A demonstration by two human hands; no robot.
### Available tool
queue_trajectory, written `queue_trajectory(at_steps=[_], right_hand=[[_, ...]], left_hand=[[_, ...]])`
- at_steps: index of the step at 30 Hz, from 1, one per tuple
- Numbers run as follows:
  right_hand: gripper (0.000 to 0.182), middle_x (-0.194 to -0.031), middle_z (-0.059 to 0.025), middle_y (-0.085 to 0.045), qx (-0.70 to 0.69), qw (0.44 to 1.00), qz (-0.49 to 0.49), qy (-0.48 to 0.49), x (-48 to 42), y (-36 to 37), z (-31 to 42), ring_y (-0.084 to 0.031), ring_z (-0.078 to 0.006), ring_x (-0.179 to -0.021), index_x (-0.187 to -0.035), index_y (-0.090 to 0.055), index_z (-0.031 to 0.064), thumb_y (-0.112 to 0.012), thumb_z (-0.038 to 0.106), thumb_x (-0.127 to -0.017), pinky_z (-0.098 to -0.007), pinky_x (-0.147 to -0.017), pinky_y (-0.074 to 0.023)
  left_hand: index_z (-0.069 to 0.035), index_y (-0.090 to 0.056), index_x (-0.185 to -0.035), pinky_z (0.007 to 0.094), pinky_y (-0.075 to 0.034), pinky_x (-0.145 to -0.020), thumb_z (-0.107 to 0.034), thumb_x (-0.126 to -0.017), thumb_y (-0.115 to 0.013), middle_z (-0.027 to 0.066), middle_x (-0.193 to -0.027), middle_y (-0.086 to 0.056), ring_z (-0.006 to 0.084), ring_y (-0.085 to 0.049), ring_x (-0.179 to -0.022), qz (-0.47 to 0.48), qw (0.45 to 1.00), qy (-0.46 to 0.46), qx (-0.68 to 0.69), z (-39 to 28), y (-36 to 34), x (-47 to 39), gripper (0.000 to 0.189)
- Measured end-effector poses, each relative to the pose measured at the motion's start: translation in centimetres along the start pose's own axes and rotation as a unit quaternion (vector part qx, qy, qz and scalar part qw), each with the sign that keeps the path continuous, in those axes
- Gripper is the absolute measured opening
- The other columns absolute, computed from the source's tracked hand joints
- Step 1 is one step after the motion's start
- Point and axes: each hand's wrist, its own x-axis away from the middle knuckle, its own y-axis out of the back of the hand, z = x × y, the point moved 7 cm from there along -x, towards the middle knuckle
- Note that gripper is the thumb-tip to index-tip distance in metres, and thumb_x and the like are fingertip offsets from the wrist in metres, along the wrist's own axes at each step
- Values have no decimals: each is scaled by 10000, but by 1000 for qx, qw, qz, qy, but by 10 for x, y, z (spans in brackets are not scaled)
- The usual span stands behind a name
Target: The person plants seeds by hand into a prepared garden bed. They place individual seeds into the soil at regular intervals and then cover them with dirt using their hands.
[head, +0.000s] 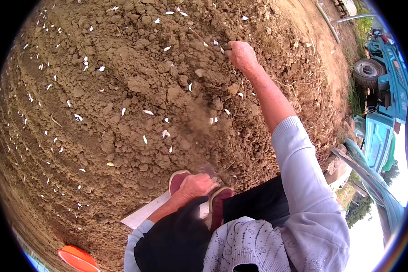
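My right hand (242,57) is stretched out over the tilled soil (139,78), its fingers closed at a white garlic clove (222,50). Just beyond the fingertips, another clove (215,43) lies on the dirt. Down between my maroon shoes (218,207), my left hand (198,185) is curled with its knuckles up. Blur at its fingers hides whether it grips anything. More cloves, such as a pair (213,120) and a single one (190,87), rest on the loose ground between my two hands.
Several further cloves (78,117) dot the furrowed soil to the left. A pale board (146,212) lies by my feet. An orange basin (77,258) sits at lower left. On the right are a blue vehicle (387,81) and a pole wrapped in blue-green sheeting (370,176).
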Motion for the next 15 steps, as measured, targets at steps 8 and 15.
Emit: queue_trajectory(at_steps=[8, 15], right_hand=[[220, -928, -214, -678, -33, 999, 12, -34, -8, -5, 4, -651, -367, -905, -939, -686, 15, -648, 167, -783, -413, -861, -514], [212, -965, -162, -691, -142, 989, 21, -30, 15, -10, -12, -661, -296, -895, -1011, -710, 101, -635, 172, -826, -380, -867, -506]], left_hand=[[-120, -541, -656, 296, -433, -434, -266, -806, -669, 15, -610, -437, 166, -514, -536, -35, 999, -27, 0, -6, 16, -8, 246], [-112, -521, -648, 302, -440, -442, -246, -792, -681, 25, -606, -435, 179, -524, -544, -19, 999, 2, 33, 1, 3, -1, 254]])
